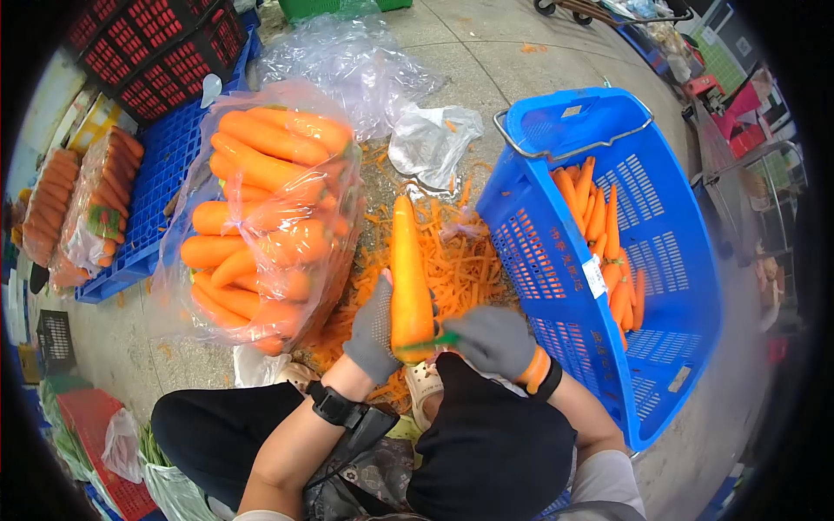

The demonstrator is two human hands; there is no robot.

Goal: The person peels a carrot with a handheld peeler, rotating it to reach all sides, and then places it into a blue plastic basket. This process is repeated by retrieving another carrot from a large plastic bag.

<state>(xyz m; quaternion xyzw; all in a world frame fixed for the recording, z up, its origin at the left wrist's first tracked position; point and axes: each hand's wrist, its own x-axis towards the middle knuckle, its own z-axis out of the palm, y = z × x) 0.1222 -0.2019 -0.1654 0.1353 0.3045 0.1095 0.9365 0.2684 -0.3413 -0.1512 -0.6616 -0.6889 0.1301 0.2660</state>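
Orange carrot [411,278], left of basket's [695,286] left edge, gripped by left hand [372,337]; right hand [497,340] closed round green tool [432,342]; shavings [460,273] heaped, some carrots [596,217] basketed, many bagged.

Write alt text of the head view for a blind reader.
A gloved left hand holds a carrot; the gloved right hand holds a green tool at its lower end. Orange peelings lie between bagged carrots and a blue basket.

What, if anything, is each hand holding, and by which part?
The left hand holds a large carrot by its lower, thicker half. The right hand holds a green tool; blur hides which part is gripped.
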